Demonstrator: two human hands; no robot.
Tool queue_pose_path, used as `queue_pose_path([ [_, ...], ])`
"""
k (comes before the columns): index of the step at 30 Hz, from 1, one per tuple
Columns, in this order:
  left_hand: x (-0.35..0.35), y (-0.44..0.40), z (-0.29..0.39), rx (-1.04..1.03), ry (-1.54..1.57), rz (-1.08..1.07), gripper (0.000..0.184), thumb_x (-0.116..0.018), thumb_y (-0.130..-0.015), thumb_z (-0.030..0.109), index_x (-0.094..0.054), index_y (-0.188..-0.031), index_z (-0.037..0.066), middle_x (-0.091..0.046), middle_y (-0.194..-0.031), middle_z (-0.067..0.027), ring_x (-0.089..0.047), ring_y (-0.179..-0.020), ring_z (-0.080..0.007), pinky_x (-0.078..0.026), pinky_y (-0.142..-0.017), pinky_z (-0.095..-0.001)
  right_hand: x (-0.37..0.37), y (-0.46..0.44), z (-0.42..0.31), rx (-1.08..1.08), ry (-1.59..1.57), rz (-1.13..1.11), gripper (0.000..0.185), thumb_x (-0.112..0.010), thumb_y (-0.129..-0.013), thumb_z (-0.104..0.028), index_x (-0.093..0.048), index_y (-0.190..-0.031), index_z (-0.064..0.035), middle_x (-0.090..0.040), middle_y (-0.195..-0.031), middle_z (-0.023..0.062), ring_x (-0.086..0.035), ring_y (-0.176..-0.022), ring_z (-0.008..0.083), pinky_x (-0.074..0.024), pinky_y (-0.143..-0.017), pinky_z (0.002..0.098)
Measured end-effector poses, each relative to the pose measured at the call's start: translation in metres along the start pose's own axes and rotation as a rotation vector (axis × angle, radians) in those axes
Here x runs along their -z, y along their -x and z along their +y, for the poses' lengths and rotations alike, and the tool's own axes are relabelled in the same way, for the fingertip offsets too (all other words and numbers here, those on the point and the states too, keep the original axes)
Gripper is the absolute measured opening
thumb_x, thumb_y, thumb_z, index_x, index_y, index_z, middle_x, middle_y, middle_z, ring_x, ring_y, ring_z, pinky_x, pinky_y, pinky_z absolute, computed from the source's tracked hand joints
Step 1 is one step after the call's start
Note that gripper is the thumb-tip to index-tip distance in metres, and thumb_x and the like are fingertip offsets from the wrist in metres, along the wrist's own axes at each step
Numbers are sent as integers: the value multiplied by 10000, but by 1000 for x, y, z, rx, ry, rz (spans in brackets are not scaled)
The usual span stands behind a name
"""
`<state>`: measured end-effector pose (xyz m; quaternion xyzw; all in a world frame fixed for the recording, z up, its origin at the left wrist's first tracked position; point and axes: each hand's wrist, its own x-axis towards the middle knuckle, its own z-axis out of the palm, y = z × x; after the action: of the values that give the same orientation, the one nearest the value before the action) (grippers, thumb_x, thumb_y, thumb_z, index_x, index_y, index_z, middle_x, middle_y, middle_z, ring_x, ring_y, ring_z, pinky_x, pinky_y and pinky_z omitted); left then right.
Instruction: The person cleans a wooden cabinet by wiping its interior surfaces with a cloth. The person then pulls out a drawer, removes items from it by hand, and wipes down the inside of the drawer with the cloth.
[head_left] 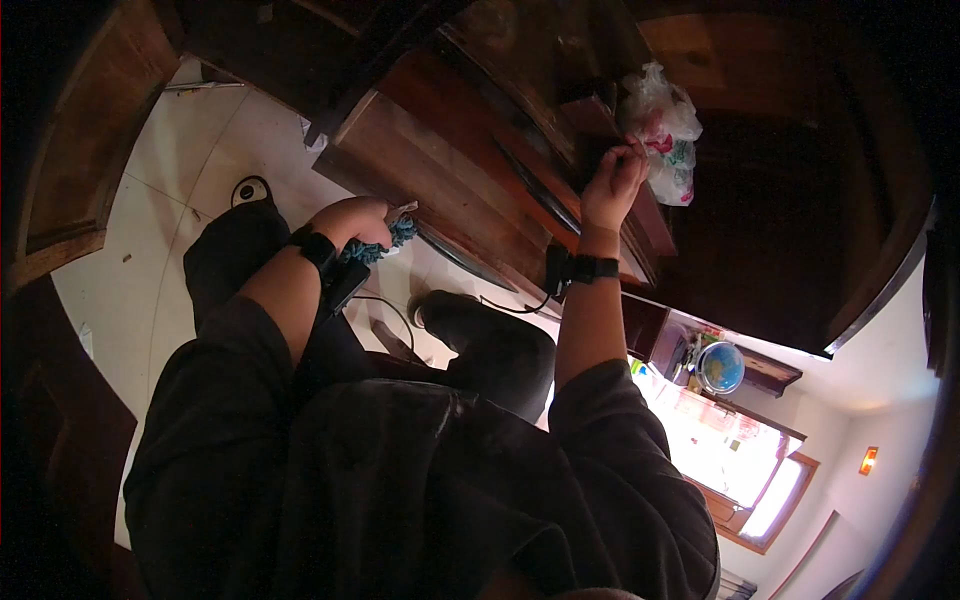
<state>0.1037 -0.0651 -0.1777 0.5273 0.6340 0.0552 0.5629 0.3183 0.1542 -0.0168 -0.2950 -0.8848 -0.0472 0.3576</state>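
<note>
My left hand [362, 219] is closed around a teal chenille cleaning cloth [392, 240], whose shaggy strands stick out below the fingers beside the lower drawer. Higher up on the right, my right hand [615, 185] has its fingers curled together at the edge of a white plastic bag [662, 105] with red and green print. The fingertips seem to pinch the bag, though the contact is partly hidden. The bag sits bunched up in the dark wooden cabinet [760, 220]. Both wrists wear black straps.
Pulled-out wooden drawers [430, 165] lie between my arms. Pale floor tiles [160, 230] show at left, with a round black-and-white object [251, 190] on them. A black cable [385, 300] hangs near my knees. A globe [720, 367] and a bright window are further off.
</note>
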Motion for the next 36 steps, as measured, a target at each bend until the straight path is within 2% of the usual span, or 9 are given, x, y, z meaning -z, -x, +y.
queue_pose_path([
  [2,0,-1,-1,-4,-2,-3,546,-726,-687,297,-621,-1096,-49,-640,-1073,-244,-647,-952,-319,-501,-830,-380,-1,0,-1,7,-13,13,43,-529,-870,-35,-515,-911,-39,-556,-1136,168,-486,-1056,363,-312,-976,466],
  [5,-3,-4,-2,2,-8,5,542,-727,-688,295,-623,-1095,-47,-639,-1075,-244,-646,-951,-321,-501,-832,-380,1,0,-1,-10,8,-16,70,-531,-854,-37,-529,-923,-42,-548,-1195,169,-477,-1136,354,-341,-995,433],
  [13,-8,-10,-6,20,39,18,499,-740,-681,282,-645,-1044,-46,-646,-1054,-241,-646,-950,-323,-497,-839,-374,-1,1,2,-9,38,-21,94,-533,-847,-19,-518,-938,-42,-546,-1178,166,-484,-1109,357,-343,-986,433],
  [16,-6,-10,-5,43,37,-18,584,-739,-656,264,-605,-1150,-17,-620,-1130,-235,-630,-1004,-342,-501,-858,-383,-2,1,2,-14,37,-12,96,-539,-844,-21,-525,-935,-46,-544,-1168,163,-483,-1106,360,-346,-981,436],
  [19,0,-5,-1,22,39,-45,566,-740,-663,260,-611,-1141,-14,-625,-1118,-236,-631,-995,-347,-503,-848,-389,-2,0,7,57,54,-37,90,-553,-831,-31,-530,-915,-56,-542,-1158,158,-477,-1087,358,-328,-960,456],
  [22,-4,-4,-2,-8,14,35,488,-743,-677,278,-648,-1024,-51,-655,-981,-244,-649,-875,-335,-496,-769,-402,-4,-1,10,74,96,-40,94,-569,-821,-38,-532,-905,-60,-535,-1166,155,-472,-1080,360,-322,-943,471],
  [28,-8,-6,-8,-48,72,48,454,-737,-682,265,-646,-989,-58,-651,-973,-250,-649,-870,-334,-494,-759,-402,-6,-1,4,50,156,-16,96,-581,-819,-46,-533,-901,-60,-537,-1165,151,-475,-1077,363,-327,-936,473],
  [34,-2,1,-2,-39,33,45,465,-733,-685,276,-643,-1000,-54,-650,-992,-249,-649,-882,-328,-493,-761,-402,-6,1,4,77,127,15,84,-588,-821,-47,-543,-891,-57,-560,-1144,145,-491,-1051,364,-345,-928,474],
  [36,-4,-5,-5,-5,30,22,540,-743,-663,284,-625,-1086,-30,-640,-1063,-233,-637,-961,-336,-496,-830,-390,-7,6,8,68,155,26,84,-595,-818,-43,-548,-885,-61,-565,-1147,139,-495,-1045,359,-356,-924,471],
])
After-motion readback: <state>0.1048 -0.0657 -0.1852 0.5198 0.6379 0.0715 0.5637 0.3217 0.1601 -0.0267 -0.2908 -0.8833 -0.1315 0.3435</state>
